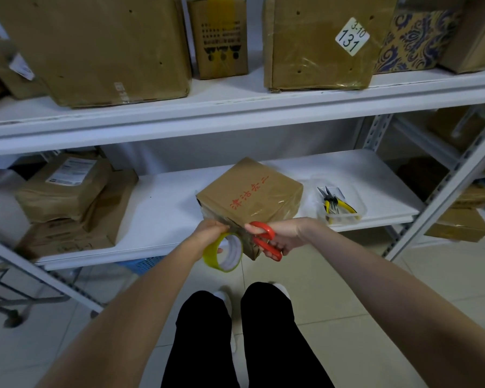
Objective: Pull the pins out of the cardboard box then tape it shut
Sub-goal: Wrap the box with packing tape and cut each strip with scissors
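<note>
A brown cardboard box [251,193] with red characters on top sits on the lower white shelf, its near corner overhanging the front edge. Clear tape runs over its top and down the near side. My left hand [210,233] holds a yellow tape roll [224,254] just below that corner, with a strip stretched from the roll to the box. My right hand [282,233] grips red-handled scissors [265,240], their blades at the taut strip between roll and box.
A clear plastic tub [340,207] with yellow-handled pliers stands on the shelf right of the box. Wrapped parcels [67,197] are stacked at the left. Large cartons [95,46] fill the upper shelf. A metal cart [17,292] stands low left; tiled floor lies below.
</note>
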Tool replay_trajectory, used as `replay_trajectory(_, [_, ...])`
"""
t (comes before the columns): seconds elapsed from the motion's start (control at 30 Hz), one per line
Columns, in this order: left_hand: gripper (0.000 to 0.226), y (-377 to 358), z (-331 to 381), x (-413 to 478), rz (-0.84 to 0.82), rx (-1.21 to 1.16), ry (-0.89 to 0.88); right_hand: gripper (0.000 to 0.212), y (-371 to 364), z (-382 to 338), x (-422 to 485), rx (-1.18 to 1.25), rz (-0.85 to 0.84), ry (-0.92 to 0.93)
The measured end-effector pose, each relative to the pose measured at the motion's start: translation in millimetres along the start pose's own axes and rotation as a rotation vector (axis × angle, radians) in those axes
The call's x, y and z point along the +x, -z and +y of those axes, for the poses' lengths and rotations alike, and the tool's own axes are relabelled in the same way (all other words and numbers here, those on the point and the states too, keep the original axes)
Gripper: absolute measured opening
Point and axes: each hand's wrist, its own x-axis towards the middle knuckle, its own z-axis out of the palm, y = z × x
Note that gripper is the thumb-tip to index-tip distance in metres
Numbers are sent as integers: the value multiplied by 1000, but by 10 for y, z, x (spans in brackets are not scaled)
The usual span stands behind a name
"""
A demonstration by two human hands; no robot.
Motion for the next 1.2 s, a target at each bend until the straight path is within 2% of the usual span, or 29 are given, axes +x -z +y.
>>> replay_trajectory(0.17, [32,29,-20,-23,-36,5,7,72,-92,-30,66,-16,78,23])
replay_trajectory(0.27, [28,41,-31,14,-23,41,-17,72,-101,-14,68,-64,129,71])
replay_trajectory(0.33, [17,58,-23,33,7,118,-59,67,-88,0,67,-74,168,121])
replay_trajectory(0.4, [5,105,-14,54,49,339,-135,58,-65,13,57,-75,182,148])
replay_trajectory(0.47, [8,137,5,72,121,633,-194,54,-32,20,52,-93,189,155])
replay_trajectory(0.6, [16,94,83,30,258,1078,-278,60,14,-9,46,-158,182,144])
replay_trajectory(0.73, [23,54,137,6,409,1351,-349,59,77,-46,44,-149,129,36])
replay_trajectory(0.83, [23,83,119,21,404,1401,-448,62,109,-38,38,-173,42,-90])
replay_trajectory(1.0, [10,193,77,85,279,1254,-446,52,293,110,-76,-272,-67,-314])
replay_trajectory(1.1, [10,205,78,114,266,1217,-457,38,478,252,-278,-292,27,-467])
replay_trajectory(1.2, [12,203,98,138,249,1213,-443,40,591,352,-448,-355,205,-556])
